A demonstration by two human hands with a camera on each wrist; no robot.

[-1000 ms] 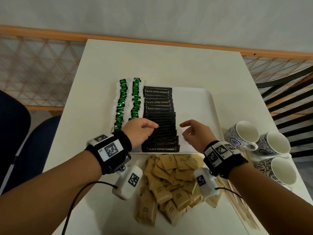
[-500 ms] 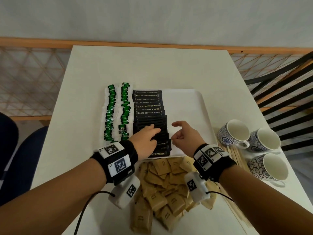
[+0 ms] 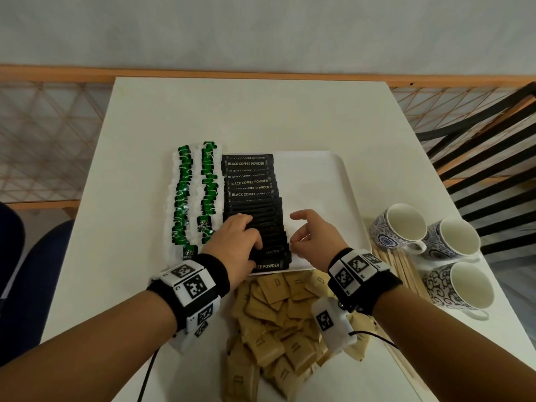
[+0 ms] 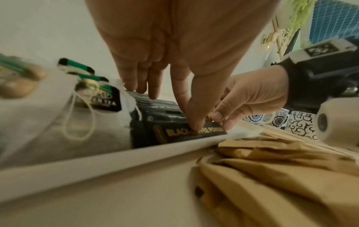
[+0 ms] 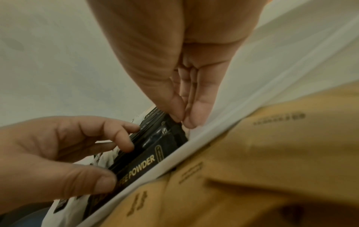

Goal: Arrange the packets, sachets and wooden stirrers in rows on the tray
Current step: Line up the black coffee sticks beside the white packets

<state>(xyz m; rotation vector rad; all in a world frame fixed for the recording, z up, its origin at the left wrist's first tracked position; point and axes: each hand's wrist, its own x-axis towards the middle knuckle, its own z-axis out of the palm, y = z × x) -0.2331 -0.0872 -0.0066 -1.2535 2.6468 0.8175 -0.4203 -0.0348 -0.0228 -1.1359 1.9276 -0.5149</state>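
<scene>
where left hand [image 3: 236,242] presses | black coffee packets [image 3: 251,198] overlap, gold lettering

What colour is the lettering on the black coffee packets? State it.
Gold on the black coffee packets, clearest in the left wrist view.

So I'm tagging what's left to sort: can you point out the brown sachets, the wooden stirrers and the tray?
brown sachets [image 3: 278,323]: head view, middle of the loose pile.
wooden stirrers [image 3: 401,265]: head view, mid-length of the bundle beside the cups.
tray [image 3: 327,181]: head view, bare right part of its floor.
</scene>
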